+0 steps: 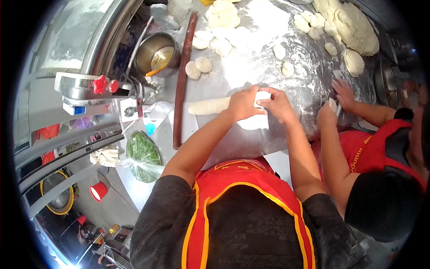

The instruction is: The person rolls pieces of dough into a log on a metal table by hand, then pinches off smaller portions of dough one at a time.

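A long roll of pale dough (209, 106) lies on the floured metal table (251, 141), its right end under my left hand (244, 104). The fingers of my left hand are wrapped round that end. Just to the right, my right hand (278, 105) pinches the white end piece (262, 98) between thumb and fingers. Both hands are close together, over the near part of the table. Left of the roll, a dark red rolling pin (181, 89) lies lengthwise. Two flat dough rounds (198, 67) rest beyond the roll.
A metal pot (157, 54) stands at the left, near a bag of greens (142, 157). More dough pieces (222, 15) and a large dough mass (354, 27) lie at the back. At the right, a co-worker's hands (342, 96) work over the table.
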`<act>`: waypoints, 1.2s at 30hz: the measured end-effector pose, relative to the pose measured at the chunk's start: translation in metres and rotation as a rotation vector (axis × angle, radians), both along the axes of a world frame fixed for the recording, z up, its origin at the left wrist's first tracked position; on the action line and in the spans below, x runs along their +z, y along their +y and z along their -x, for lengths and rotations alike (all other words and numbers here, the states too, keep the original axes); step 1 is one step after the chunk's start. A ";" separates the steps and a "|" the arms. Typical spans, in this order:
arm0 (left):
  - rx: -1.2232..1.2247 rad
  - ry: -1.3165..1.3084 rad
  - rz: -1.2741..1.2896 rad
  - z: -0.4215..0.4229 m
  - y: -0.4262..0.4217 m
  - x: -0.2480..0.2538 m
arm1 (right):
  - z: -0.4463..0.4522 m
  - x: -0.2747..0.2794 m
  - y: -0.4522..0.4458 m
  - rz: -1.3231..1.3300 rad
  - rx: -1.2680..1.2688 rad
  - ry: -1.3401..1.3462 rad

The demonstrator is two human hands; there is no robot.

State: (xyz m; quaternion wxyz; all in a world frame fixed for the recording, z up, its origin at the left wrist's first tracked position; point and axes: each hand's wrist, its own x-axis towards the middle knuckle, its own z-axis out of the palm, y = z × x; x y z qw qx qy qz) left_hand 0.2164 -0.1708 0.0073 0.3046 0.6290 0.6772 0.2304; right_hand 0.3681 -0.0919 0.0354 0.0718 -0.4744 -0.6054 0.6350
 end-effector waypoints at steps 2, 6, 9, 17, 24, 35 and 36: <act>0.072 0.032 -0.022 -0.009 0.001 0.006 | 0.004 -0.004 -0.014 -0.139 -0.050 -0.020; 0.111 0.103 -0.043 -0.018 0.003 0.016 | 0.009 0.008 -0.021 -0.283 -0.129 -0.084; 0.117 0.132 0.015 -0.021 0.005 0.015 | 0.009 0.010 -0.021 -0.234 -0.182 -0.055; 0.078 0.213 0.194 -0.010 0.036 0.004 | 0.000 0.053 -0.007 0.235 -0.269 0.248; 0.070 0.053 0.116 -0.002 0.023 -0.001 | 0.048 0.004 0.092 -0.340 -0.167 0.030; 0.098 0.163 0.026 0.014 -0.010 -0.015 | 0.045 -0.020 0.076 -0.724 -0.089 -0.160; 0.096 0.102 -0.045 0.016 -0.012 -0.017 | 0.034 -0.007 0.056 -0.488 -0.025 -0.094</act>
